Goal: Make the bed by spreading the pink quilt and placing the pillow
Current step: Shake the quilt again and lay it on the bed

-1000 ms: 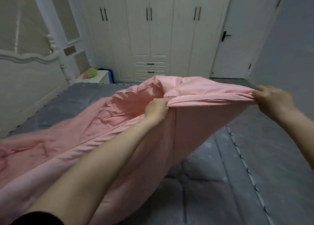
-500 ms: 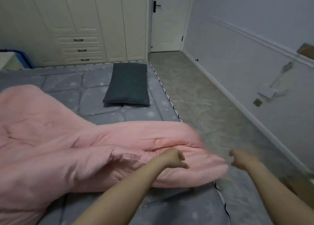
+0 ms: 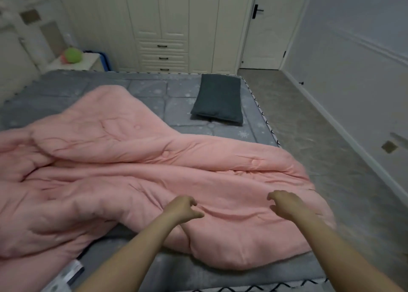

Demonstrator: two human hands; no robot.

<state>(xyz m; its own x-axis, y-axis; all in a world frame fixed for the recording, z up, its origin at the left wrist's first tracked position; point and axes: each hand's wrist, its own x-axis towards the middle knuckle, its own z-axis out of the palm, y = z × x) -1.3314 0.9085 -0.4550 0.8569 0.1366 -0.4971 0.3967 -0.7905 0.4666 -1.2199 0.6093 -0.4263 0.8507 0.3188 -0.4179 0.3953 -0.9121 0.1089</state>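
Note:
The pink quilt (image 3: pixel 123 172) lies crumpled across the grey mattress (image 3: pixel 154 88), bunched at the left and reaching over the bed's right edge. A dark grey pillow (image 3: pixel 217 98) lies flat at the far right corner of the bed, apart from the quilt. My left hand (image 3: pixel 184 207) hovers just over the quilt's near part with fingers loosely curled, holding nothing. My right hand (image 3: pixel 283 203) is a little to its right, also over the quilt, fingers loosely curled and empty.
A white wardrobe with drawers (image 3: pixel 163 57) and a door (image 3: pixel 265 26) stand beyond the bed. A white nightstand (image 3: pixel 75 63) with a green ball (image 3: pixel 74 54) is at the far left. Grey floor (image 3: pixel 309 126) runs along the bed's right side.
Both hands have let go of the quilt, which dropped from held up to lying on the mattress. The view swung right, then back to the left.

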